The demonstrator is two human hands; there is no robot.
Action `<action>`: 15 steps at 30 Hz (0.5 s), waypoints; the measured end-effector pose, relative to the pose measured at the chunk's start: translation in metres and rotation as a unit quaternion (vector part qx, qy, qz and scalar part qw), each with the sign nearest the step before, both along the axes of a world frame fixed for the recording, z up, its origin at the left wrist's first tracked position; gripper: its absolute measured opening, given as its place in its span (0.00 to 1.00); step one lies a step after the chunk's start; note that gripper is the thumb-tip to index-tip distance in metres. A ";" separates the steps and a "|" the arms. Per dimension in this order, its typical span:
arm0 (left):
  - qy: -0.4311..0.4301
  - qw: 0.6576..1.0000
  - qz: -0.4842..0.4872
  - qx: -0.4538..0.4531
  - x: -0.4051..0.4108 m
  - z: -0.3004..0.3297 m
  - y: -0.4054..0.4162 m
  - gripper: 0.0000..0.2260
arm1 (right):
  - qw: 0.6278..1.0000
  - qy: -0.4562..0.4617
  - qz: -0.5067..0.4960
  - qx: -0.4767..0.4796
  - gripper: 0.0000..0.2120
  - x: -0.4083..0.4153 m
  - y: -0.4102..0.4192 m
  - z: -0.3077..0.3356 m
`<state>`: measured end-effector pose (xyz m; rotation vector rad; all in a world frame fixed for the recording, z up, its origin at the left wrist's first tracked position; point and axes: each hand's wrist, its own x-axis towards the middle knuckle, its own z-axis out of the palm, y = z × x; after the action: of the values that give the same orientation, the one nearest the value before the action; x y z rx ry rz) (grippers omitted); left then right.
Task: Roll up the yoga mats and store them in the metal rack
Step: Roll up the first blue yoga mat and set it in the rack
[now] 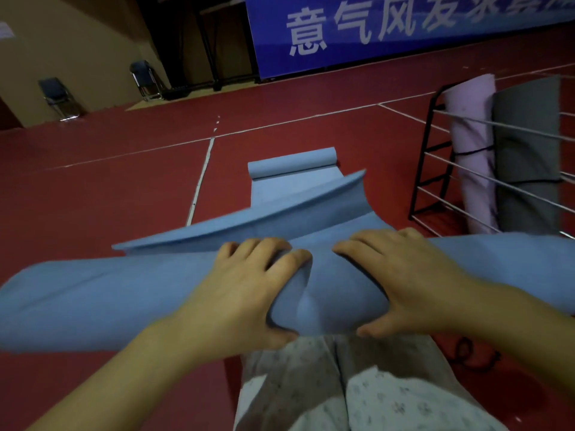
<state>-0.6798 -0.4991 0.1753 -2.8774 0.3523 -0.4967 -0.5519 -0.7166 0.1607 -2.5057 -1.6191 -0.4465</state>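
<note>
A: Status. Both hands are on the blue yoga mat [93, 293], which runs across the near part of the red floor [93, 188], just in front of the person's knees. Left hand [245, 287] has fingers curled over the top and thumb underneath, clamping a bunched fold. Right hand [401, 275] is flatter: fingers spread over the top, thumb hooked under the near edge.

B: Is it rolled?

A: Partly, judging by shape. A loose flap [249, 222] stands up behind the hands and the middle is creased. The frame is motion-blurred, so I can't tell how tight it is.

B: Risks?

A: The crease between the hands is the main one. If rolling continues over it, the roll probably comes out lumpy or coned. Both hands grip near the centre, so the ends could sag or unwind when it's lifted. The flap could also snag on the rack bars.

B: Where's the rack?

A: The metal rack [435, 157] is at the right edge of the floor, near the mat's right end and apart from it.

B: Counts?

A: Two blue mats, the held one plus a second blue mat [292, 169] half unrolled farther out. Two rolled mats stand upright in the rack: pink mat [473, 144] and grey mat [529, 132]. One rack. Two folding chairs [59, 98] by the far wall.
</note>
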 end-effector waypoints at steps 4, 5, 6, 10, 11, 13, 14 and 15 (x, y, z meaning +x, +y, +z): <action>0.093 0.995 0.023 -0.040 -0.002 -0.027 0.003 0.39 | 0.988 0.105 -0.006 -0.113 0.45 -0.004 0.003 -0.017; 0.118 0.990 0.031 -0.066 0.000 -0.029 0.007 0.40 | 0.987 0.109 0.002 -0.117 0.45 -0.001 0.007 -0.016; 0.144 0.984 0.038 -0.094 0.003 -0.029 0.012 0.41 | 0.986 0.117 0.009 -0.115 0.45 0.003 0.010 -0.013; 0.215 0.961 0.025 -0.171 0.024 -0.016 0.027 0.41 | 0.974 0.191 0.027 -0.119 0.42 0.024 0.023 0.001; 0.231 0.954 0.021 -0.192 0.031 -0.012 0.030 0.41 | 0.968 0.214 0.029 -0.125 0.42 0.030 0.027 0.003; 0.268 0.935 0.017 -0.233 0.043 -0.008 0.037 0.39 | 0.955 0.264 0.033 -0.129 0.41 0.043 0.032 0.005; 0.287 0.924 0.017 -0.251 0.050 -0.007 0.041 0.38 | 0.949 0.284 0.035 -0.129 0.41 0.048 0.035 0.007; 0.304 0.914 0.017 -0.267 0.056 -0.005 0.044 0.37 | 0.945 0.298 0.037 -0.131 0.41 0.052 0.037 0.009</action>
<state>-0.6241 -0.4551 0.1701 -3.5130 0.2828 0.4052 -0.4995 -0.6796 0.1697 -2.3888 -1.5752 0.5274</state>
